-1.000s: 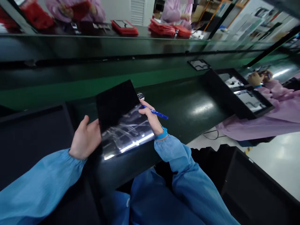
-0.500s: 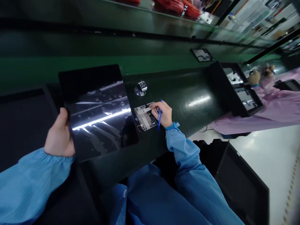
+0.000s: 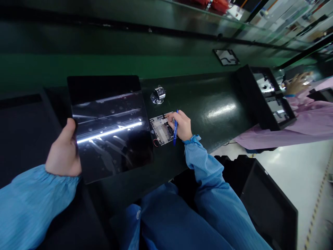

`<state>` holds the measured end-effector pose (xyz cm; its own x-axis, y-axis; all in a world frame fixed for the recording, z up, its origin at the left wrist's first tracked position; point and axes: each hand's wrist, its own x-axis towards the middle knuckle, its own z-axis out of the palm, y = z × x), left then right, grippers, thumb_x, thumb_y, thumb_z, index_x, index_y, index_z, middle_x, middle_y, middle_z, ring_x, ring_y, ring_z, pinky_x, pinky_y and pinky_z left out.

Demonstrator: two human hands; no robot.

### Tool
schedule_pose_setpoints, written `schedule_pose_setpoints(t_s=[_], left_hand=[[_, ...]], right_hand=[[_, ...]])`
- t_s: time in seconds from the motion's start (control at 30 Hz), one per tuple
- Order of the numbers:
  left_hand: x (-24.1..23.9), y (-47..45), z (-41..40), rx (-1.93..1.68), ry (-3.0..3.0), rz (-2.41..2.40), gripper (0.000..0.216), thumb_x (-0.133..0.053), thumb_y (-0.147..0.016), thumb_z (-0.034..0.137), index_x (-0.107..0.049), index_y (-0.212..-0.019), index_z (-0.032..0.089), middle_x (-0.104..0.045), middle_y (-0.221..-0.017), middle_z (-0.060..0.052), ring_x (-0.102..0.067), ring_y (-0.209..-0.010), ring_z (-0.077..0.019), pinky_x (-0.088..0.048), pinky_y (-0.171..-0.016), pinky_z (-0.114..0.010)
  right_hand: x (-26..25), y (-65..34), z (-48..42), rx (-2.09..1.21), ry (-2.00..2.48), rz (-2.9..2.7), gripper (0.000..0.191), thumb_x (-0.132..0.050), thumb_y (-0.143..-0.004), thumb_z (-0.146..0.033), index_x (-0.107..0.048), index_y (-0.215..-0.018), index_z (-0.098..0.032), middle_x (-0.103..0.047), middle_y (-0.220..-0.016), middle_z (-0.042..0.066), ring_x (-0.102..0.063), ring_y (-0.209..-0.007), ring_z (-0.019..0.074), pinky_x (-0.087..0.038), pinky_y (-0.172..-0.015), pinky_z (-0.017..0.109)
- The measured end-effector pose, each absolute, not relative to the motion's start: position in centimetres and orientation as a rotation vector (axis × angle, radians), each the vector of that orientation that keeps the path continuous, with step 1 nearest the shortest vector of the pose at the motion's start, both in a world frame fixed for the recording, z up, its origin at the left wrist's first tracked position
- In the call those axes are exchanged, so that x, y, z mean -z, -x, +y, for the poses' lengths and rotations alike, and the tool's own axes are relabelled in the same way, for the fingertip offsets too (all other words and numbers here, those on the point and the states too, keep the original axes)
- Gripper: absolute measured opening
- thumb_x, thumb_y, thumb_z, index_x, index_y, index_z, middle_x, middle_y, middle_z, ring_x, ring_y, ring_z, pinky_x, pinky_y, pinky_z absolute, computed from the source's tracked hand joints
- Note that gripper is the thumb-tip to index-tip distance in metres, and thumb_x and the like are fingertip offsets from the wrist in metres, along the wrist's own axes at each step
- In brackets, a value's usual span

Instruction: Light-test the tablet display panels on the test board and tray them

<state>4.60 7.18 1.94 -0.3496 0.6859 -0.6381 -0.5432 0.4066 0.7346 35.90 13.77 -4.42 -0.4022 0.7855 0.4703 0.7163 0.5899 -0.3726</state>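
My left hand [image 3: 65, 149] grips the left edge of a large glossy black panel [image 3: 109, 114], thumb on top, fingers hidden beneath. The panel looks like a tablet screen; a bright light streak and faint smudges show on it. On the green bench my right hand [image 3: 182, 125] is closed around a blue pen [image 3: 176, 128]. Its fingertips are over the upper right part of an opened electronic device [image 3: 161, 130], with pale strips, circuit parts and a thin red wire. I cannot tell whether the fingertips pinch anything there.
A chrome tally counter [image 3: 158, 94] stands just behind the device. Black trays [image 3: 270, 95] with device parts lie to the right, near a co-worker's hand [image 3: 296, 84] and pink sleeve. Another device [image 3: 226, 57] rests at the back. A dark bin [image 3: 267, 201] is at lower right.
The panel in my left hand has turned slightly and its light streak has shifted. My right hand stays over the device with the pen. The co-worker's hand has moved.
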Motion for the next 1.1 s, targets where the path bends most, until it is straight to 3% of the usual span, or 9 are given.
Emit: schedule_pose_setpoints(t_s=[0.17, 0.37, 0.5, 0.57, 0.63, 0.7, 0.8, 0.93, 1.1], left_hand=[[-1.9, -4.8, 7.0, -1.275, -0.178, 1.469, 0.053, -0.056, -0.097, 0.037, -0.042, -0.145, 0.019, -0.074, -0.104, 0.0, -0.068, -0.107, -0.0267, -0.06, -0.09, -0.035], [-2.8, -5.2, 7.0, -1.163, -0.046, 1.17, 0.05, -0.037, -0.102, 0.047, -0.057, -0.132, 0.012, -0.074, -0.108, -0.01, -0.07, -0.102, -0.0296, -0.058, -0.094, -0.045], [-2.6, -4.9, 6.9, -1.133, -0.044, 1.052, 0.048, -0.035, -0.102, 0.048, -0.062, -0.128, 0.017, -0.074, -0.106, -0.008, -0.07, -0.101, -0.0278, -0.056, -0.096, -0.043], [-2.4, -4.7, 6.9, -1.159, -0.062, 1.027, 0.044, -0.038, -0.102, 0.047, -0.064, -0.125, 0.02, -0.075, -0.104, -0.005, -0.07, -0.102, -0.0271, -0.055, -0.097, -0.041], [-2.2, -4.7, 6.9, -1.186, -0.077, 1.038, 0.042, -0.039, -0.102, 0.046, -0.066, -0.122, 0.02, -0.075, -0.101, -0.005, -0.07, -0.102, -0.0269, -0.055, -0.098, -0.041], [-1.9, -4.8, 7.0, -1.202, -0.105, 1.055, 0.044, -0.038, -0.102, 0.047, -0.067, -0.12, 0.018, -0.075, -0.1, -0.007, -0.07, -0.102, -0.0276, -0.056, -0.097, -0.042], [-1.5, -4.9, 7.0, -1.22, -0.152, 1.041, 0.046, -0.04, -0.101, 0.048, -0.066, -0.121, 0.017, -0.074, -0.104, -0.011, -0.07, -0.104, -0.0294, -0.056, -0.097, -0.044], [-1.5, -5.0, 6.8, -1.246, -0.133, 1.023, 0.046, -0.04, -0.1, 0.049, -0.068, -0.119, 0.017, -0.074, -0.107, -0.01, -0.067, -0.11, -0.0305, -0.055, -0.098, -0.045], [-2.3, -5.4, 6.4, -1.268, -0.083, 1.054, 0.041, -0.048, -0.099, 0.046, -0.067, -0.12, 0.017, -0.074, -0.11, -0.008, -0.064, -0.117, -0.0302, -0.053, -0.102, -0.042]], right_hand=[[4.7, -35.9, 13.5, -0.072, 1.22, -2.296, 0.021, -0.044, -0.094, -0.012, -0.053, -0.079, -0.021, -0.071, -0.091, 0.002, -0.055, -0.079, 0.0156, -0.044, -0.07, 0.027], [3.3, -35.4, 14.1, -0.024, 1.327, -2.298, 0.017, -0.047, -0.091, -0.013, -0.059, -0.082, -0.021, -0.068, -0.084, 0.002, -0.058, -0.079, 0.0166, -0.046, -0.068, 0.028], [0.7, -31.4, 15.0, -0.186, 1.351, -1.956, 0.018, -0.051, -0.092, -0.021, -0.063, -0.105, -0.023, -0.07, -0.096, 0.004, -0.065, -0.089, 0.0192, -0.052, -0.083, 0.035], [-0.4, -28.7, 15.1, -0.472, 1.209, -1.862, 0.034, -0.053, -0.095, -0.033, -0.054, -0.129, -0.026, -0.067, -0.123, 0.006, -0.065, -0.11, 0.0219, -0.053, -0.094, 0.039], [-0.9, -26.7, 14.9, -0.756, 1.04, -1.844, 0.061, -0.054, -0.095, -0.046, -0.032, -0.149, -0.029, -0.049, -0.149, 0.007, -0.054, -0.132, 0.0246, -0.05, -0.105, 0.043], [-0.9, -25.7, 14.5, -0.923, 0.921, -1.845, 0.081, -0.055, -0.093, -0.054, -0.012, -0.156, -0.03, -0.032, -0.161, 0.008, -0.039, -0.145, 0.0258, -0.042, -0.115, 0.048], [-0.6, -25.8, 13.9, -0.978, 0.828, -1.841, 0.087, -0.052, -0.093, -0.059, -0.002, -0.157, -0.03, -0.023, -0.164, 0.007, -0.027, -0.151, 0.0246, -0.031, -0.122, 0.05], [-0.3, -26.0, 13.3, -0.892, 0.884, -1.854, 0.081, -0.044, -0.097, -0.057, 0.002, -0.158, -0.032, -0.021, -0.165, 0.004, -0.022, -0.152, 0.0231, -0.027, -0.124, 0.051], [-0.3, -25.0, 12.4, -0.781, 0.959, -1.88, 0.104, -0.063, -0.085, -0.062, 0.003, -0.158, -0.027, -0.011, -0.167, 0.007, -0.014, -0.154, 0.0253, -0.021, -0.127, 0.046]])
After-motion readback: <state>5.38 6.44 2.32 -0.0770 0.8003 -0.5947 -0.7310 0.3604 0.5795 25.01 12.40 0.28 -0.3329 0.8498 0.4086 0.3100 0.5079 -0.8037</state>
